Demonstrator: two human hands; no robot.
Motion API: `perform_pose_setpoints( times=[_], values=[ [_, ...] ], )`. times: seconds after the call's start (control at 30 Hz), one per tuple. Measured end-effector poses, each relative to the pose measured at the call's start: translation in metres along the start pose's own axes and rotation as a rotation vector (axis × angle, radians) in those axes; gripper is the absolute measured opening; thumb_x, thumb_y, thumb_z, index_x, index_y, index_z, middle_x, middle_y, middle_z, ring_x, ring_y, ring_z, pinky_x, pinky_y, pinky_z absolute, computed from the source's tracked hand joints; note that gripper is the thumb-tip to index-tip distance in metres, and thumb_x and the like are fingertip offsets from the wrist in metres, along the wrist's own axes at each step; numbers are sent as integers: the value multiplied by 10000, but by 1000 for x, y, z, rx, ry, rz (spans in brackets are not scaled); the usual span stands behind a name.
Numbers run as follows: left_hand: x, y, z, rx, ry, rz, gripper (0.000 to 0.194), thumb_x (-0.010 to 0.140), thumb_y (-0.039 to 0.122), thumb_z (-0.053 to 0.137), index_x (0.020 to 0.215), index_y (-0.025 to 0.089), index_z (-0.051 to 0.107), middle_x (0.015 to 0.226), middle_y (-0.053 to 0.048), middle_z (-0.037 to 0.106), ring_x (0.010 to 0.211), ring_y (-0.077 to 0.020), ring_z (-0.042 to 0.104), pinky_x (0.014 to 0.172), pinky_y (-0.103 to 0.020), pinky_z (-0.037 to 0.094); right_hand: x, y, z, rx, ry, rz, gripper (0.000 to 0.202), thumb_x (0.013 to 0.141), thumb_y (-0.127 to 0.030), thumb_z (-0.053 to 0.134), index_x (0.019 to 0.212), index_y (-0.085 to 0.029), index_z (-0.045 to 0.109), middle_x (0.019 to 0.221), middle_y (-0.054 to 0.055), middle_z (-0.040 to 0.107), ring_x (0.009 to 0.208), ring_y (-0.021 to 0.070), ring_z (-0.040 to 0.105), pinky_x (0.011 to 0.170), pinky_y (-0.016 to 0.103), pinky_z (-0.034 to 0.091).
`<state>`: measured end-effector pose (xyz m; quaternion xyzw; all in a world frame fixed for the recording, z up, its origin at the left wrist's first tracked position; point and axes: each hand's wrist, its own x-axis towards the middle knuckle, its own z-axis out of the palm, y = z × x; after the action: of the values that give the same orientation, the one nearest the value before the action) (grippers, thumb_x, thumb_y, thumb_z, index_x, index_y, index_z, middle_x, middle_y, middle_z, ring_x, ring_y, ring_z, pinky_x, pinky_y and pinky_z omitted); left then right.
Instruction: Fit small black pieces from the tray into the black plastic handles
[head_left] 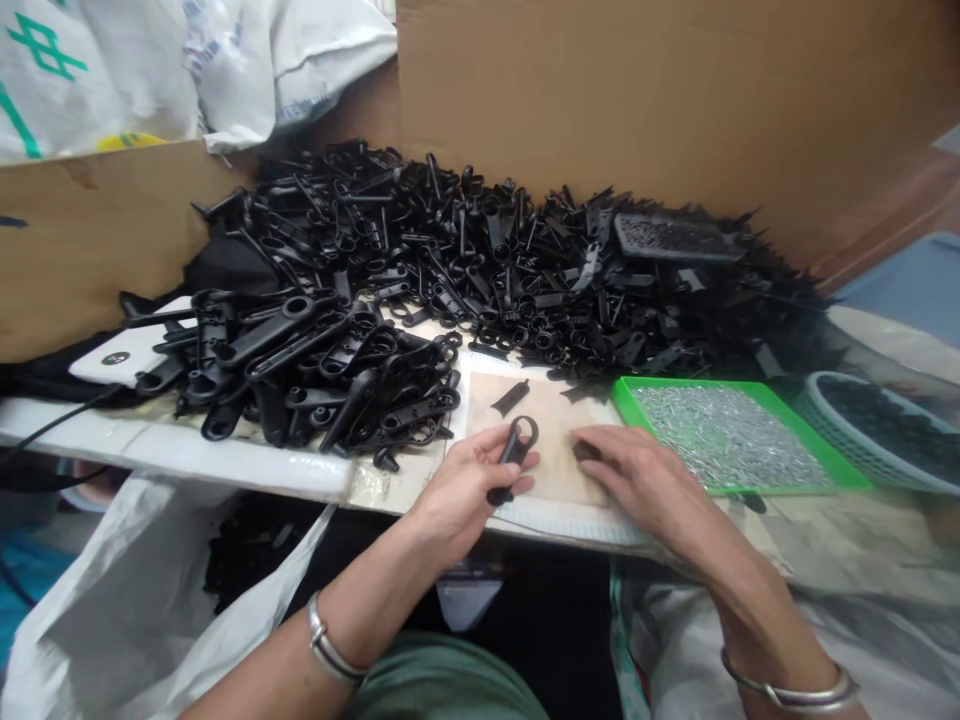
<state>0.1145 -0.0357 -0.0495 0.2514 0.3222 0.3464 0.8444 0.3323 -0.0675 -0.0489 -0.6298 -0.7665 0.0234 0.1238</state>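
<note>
My left hand [466, 480] grips a black plastic part with a ring end [516, 452] just above the brown work pad [551, 420]. My right hand [637, 478] lies palm down on the pad, fingers over a small dark piece [585, 450] that is mostly hidden. Another small black piece [511, 397] lies loose on the pad further back. A big heap of black plastic parts [450, 280] fills the table behind the pad.
A green tray of small silver metal pieces [739, 430] sits right of the pad, a blue-grey basket [885, 425] beyond it. Cardboard walls [675, 100] stand behind the heap. A white phone [124, 355] lies at left. A white bag [142, 600] hangs below the table edge.
</note>
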Motion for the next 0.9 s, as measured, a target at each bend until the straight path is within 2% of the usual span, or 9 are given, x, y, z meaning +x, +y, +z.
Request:
perform_pose_setpoints(
  times=[0.13, 0.23, 0.3, 0.37, 0.47, 0.7, 0.9],
  values=[
    [0, -3, -3, 0, -15, 7, 342, 708, 20, 637, 998, 183, 713, 1250, -77, 605, 1155, -250, 579, 1004, -382, 407, 4, -10, -6, 191, 64, 67, 198, 838, -273, 605, 997, -214, 706, 1002, 74, 724, 876, 259, 671, 790, 417, 538],
    [0, -3, -3, 22, -35, 19, 368, 701, 34, 644, 1029, 190, 711, 1204, -78, 635, 1169, -254, 563, 993, -378, 403, 7, -32, -6, 474, 217, 120, 226, 818, -312, 660, 1020, -222, 703, 1037, 55, 715, 779, 194, 687, 721, 334, 568],
    [0, -3, -1, 37, -83, 43, 402, 703, 39, 640, 1068, 197, 702, 1168, -75, 655, 1167, -247, 555, 980, -364, 406, 10, -45, -1, 545, 319, 93, 204, 822, -284, 667, 1013, -221, 702, 1063, 53, 702, 820, 183, 683, 751, 316, 568],
    [-1, -3, 1, 51, -141, 75, 447, 708, 34, 627, 1119, 202, 684, 1162, -71, 659, 1156, -238, 554, 967, -349, 411, 13, -54, 6, 523, 363, 35, 174, 841, -236, 644, 1005, -215, 698, 1058, 59, 693, 902, 191, 668, 813, 325, 555],
    [-3, -4, 2, 76, -190, 128, 486, 727, 24, 592, 1183, 183, 651, 1186, -79, 649, 1139, -232, 554, 953, -330, 414, 15, -58, 14, 473, 357, 5, 157, 866, -208, 606, 996, -209, 693, 1024, 70, 689, 947, 203, 651, 851, 344, 542],
    [-8, -12, 0, 187, -180, 257, 523, 795, 58, 533, 1297, 199, 568, 1246, -70, 621, 1142, -240, 554, 998, -362, 415, 13, -62, 13, 386, 371, -8, 143, 883, -236, 582, 965, -211, 696, 991, 77, 681, 897, 205, 660, 798, 333, 554],
    [-10, -12, -3, 391, -139, 367, 460, 833, 132, 530, 1283, 210, 585, 1230, -55, 631, 1178, -254, 536, 1053, -365, 384, 12, -70, 13, 374, 354, -50, 165, 896, -193, 562, 1012, -179, 678, 1006, 86, 660, 906, 191, 648, 807, 305, 533]
  ],
)
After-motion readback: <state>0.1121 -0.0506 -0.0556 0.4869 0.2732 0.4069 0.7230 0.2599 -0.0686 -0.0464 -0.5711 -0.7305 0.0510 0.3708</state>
